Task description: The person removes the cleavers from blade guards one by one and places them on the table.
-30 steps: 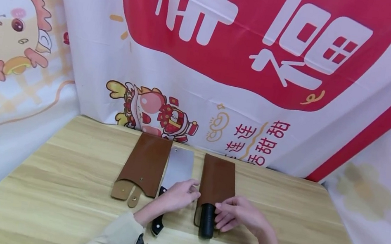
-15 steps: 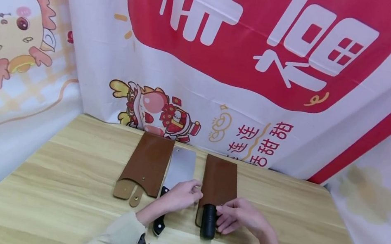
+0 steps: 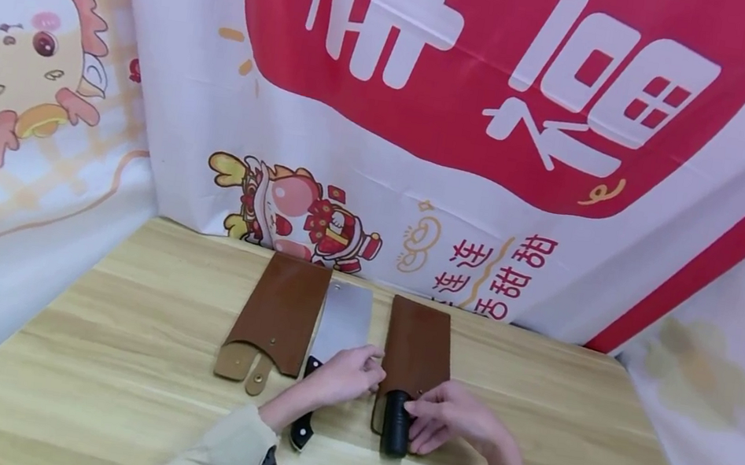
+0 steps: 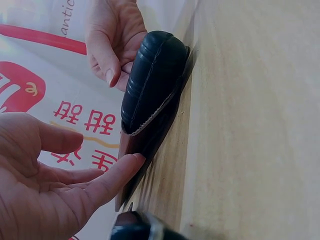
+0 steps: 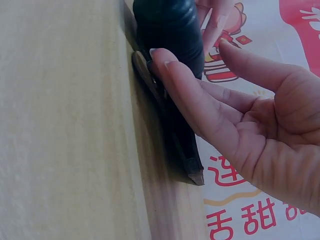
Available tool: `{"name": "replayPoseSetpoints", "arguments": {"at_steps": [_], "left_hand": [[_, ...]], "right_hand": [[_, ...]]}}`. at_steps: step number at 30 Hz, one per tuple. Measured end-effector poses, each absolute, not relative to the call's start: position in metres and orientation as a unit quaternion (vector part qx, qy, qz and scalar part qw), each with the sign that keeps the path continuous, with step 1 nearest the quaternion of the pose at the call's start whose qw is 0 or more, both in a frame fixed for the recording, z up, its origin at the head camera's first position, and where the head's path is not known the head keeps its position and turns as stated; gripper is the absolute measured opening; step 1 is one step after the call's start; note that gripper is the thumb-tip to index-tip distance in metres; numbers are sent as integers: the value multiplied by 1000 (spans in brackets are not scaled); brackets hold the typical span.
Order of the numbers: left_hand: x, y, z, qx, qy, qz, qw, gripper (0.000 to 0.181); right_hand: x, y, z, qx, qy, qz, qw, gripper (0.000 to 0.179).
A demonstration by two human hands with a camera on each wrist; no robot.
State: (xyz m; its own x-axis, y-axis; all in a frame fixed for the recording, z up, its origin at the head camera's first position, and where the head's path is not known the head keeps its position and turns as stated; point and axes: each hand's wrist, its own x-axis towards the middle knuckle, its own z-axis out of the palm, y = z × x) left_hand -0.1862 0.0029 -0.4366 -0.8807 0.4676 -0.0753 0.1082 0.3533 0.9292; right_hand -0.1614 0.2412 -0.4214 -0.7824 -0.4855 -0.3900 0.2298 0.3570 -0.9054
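In the head view, a brown leather knife sheath (image 3: pixel 417 342) lies on the table, with a thick black handle (image 3: pixel 395 424) sticking out of its near end. My right hand (image 3: pixel 456 421) is at the handle's right side, its fingers extended; the right wrist view has the fingertips (image 5: pixel 172 70) against the handle and a strap (image 5: pixel 145 75) below them. At the sheath's left edge is my left hand (image 3: pixel 351 374), fingers loosely bent, with a fingertip touching the sheath in the left wrist view. Under the left wrist lies a cleaver (image 3: pixel 345 312) with a riveted black handle (image 3: pixel 302 431).
A second brown sheath (image 3: pixel 283 307), with its tan strap (image 3: pixel 258 377) undone, lies left of the cleaver. The wooden table (image 3: pixel 568 419) meets a white printed cloth (image 3: pixel 329 131) at the back. More cloth hangs on both sides.
My right hand has shifted slightly down and left along the black handle. The left hand, cleaver and sheaths stay nearly where they were; the head view swung a little.
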Motion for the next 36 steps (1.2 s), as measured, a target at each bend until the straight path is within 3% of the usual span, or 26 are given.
{"name": "replayPoseSetpoints", "arguments": {"at_steps": [36], "left_hand": [[-181, 15, -444, 137, 780, 578, 197, 54]], "right_hand": [[-166, 233, -428, -58, 780, -546, 299, 27]]}}
